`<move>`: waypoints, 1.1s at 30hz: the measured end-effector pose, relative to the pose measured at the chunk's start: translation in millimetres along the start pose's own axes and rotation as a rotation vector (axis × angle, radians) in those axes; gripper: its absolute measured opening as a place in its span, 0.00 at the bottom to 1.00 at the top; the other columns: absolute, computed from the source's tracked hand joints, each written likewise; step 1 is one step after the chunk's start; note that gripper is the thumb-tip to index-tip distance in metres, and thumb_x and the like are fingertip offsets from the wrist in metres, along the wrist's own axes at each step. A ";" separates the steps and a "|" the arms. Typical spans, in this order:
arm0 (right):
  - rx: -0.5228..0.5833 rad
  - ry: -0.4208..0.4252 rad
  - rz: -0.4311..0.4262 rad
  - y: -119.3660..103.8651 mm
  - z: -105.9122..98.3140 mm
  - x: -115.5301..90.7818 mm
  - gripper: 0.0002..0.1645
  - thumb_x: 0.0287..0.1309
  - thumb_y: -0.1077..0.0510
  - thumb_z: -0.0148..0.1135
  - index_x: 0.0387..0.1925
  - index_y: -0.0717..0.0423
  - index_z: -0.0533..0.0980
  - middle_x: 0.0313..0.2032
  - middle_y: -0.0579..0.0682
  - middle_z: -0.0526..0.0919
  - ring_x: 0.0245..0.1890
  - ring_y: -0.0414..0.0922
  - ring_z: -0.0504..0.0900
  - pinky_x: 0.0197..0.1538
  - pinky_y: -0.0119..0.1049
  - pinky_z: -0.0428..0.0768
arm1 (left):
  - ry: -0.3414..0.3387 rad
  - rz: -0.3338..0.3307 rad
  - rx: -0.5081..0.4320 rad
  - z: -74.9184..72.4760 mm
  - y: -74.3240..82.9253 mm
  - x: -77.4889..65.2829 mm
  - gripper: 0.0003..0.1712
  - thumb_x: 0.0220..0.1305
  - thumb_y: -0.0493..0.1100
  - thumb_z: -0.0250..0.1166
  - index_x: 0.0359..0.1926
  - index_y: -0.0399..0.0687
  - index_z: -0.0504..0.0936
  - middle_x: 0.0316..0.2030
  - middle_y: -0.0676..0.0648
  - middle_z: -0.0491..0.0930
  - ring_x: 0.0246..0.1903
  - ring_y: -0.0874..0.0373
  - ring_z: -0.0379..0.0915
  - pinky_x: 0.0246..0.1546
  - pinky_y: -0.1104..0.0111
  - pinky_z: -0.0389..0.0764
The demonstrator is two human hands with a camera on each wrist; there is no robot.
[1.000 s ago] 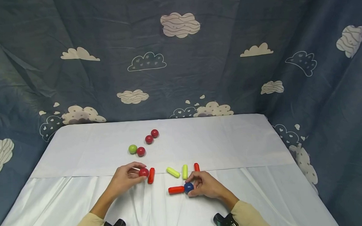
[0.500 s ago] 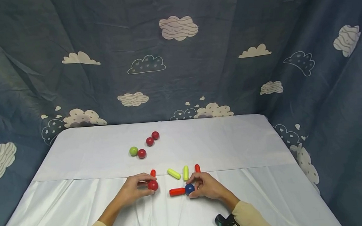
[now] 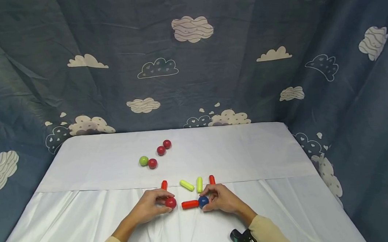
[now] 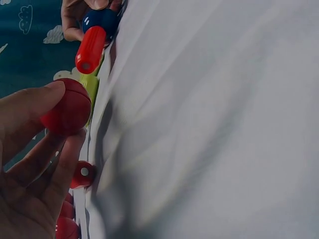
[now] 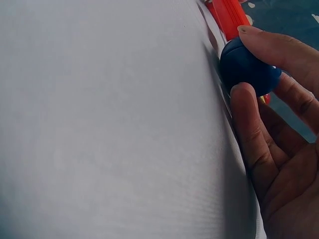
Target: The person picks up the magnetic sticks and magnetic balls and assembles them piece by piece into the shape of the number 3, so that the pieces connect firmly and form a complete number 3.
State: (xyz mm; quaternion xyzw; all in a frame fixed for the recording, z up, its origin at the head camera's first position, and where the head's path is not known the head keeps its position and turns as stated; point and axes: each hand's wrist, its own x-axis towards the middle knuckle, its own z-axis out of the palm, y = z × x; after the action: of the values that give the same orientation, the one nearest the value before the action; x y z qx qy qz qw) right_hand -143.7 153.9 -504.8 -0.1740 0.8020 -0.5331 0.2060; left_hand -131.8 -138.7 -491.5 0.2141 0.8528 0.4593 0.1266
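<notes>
My left hand (image 3: 150,207) pinches a red ball (image 3: 170,202) between thumb and fingers; in the left wrist view a groove runs round this ball (image 4: 70,109). My right hand (image 3: 225,198) grips a blue ball (image 3: 203,201) the same way. A red rod (image 3: 190,204) joins the blue ball and points left, its free end facing the red ball across a small gap. Seen from the left wrist, that rod's end (image 4: 88,57) has a small round socket. Behind my left fingers stands another red rod (image 3: 164,184), partly hidden.
Two yellow-green rods (image 3: 186,185) and a further red rod (image 3: 211,179) lie behind the hands on the white cloth (image 3: 255,150). Farther back are a green ball (image 3: 143,160) touching a red ball (image 3: 152,163), and two more red balls (image 3: 161,150). A cloud-patterned curtain (image 3: 211,80) hangs behind the table.
My left hand has carried the red ball right and toward me, from beside the loose red rod to near the free end of the rod on the blue ball. The right hand stays nearly still.
</notes>
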 end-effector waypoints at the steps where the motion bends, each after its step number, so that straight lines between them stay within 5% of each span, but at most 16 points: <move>1: -0.002 0.000 -0.002 0.4 0.0 0.2 0.23 0.40 0.68 0.76 0.42 0.60 0.80 0.31 0.50 0.77 0.25 0.39 0.72 0.27 0.27 0.70 | -0.005 -0.003 0.009 0.3 0.9 0.2 0.20 0.48 0.33 0.74 0.45 0.38 0.83 0.42 0.45 0.81 0.37 0.58 0.80 0.40 0.72 0.79; 22: -0.050 0.000 -0.029 2.0 0.1 1.8 0.22 0.40 0.66 0.77 0.41 0.60 0.80 0.30 0.48 0.78 0.23 0.38 0.73 0.26 0.27 0.71 | -0.012 0.006 0.067 14.3 4.2 7.8 0.20 0.48 0.33 0.74 0.45 0.41 0.83 0.41 0.49 0.82 0.40 0.54 0.79 0.38 0.72 0.79; 33: -0.055 0.009 -0.012 1.9 1.0 0.9 0.21 0.41 0.66 0.77 0.41 0.59 0.80 0.29 0.48 0.77 0.23 0.38 0.72 0.26 0.27 0.70 | -0.015 -0.005 0.104 21.3 7.0 10.0 0.20 0.50 0.36 0.73 0.47 0.44 0.82 0.44 0.50 0.82 0.43 0.56 0.78 0.46 0.62 0.77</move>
State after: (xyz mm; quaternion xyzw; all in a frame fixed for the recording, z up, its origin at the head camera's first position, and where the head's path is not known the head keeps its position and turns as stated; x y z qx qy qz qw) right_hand -144.1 153.4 -507.0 -0.1819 0.8162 -0.5128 0.1941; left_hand -130.0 -114.9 -497.4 0.2217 0.8750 0.4126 0.1226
